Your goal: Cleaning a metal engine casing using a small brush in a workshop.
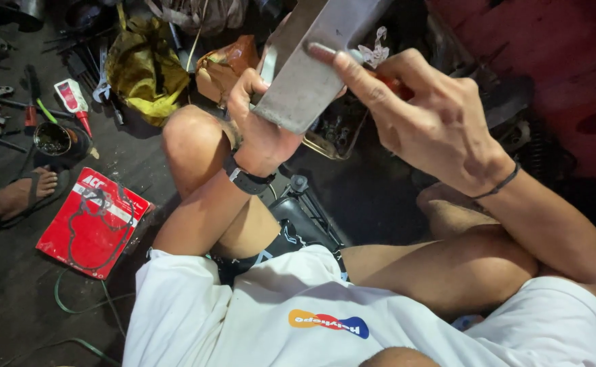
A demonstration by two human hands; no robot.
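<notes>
- The left hand (260,129) grips the lower edge of a flat grey metal plate (308,64), fingers curled behind it and thumb side toward the camera; a black wristband (247,178) sits on that wrist
- The right hand (434,126) is closed on a thin tool with a reddish handle (394,85), the index finger stretched along it and pressing on the plate's face (the tool's tip is hidden, so I cannot tell its kind)
- The plate is held up, tilted, above the person's knees, over a shallow tray of small dark parts (335,132)
- Step in hand, as I judge it: working or scraping the plate's surface with the tool while the other hand steadies it
- The next move seems to call for a firm left-hand hold and steady pressure along the face, lest the tool skid off the edge
- Off to the left on the floor lie a red gasket packet (94,221), a yellow rag (141,68), a small tube (72,96) and a sandalled foot (23,190) of someone else
</notes>
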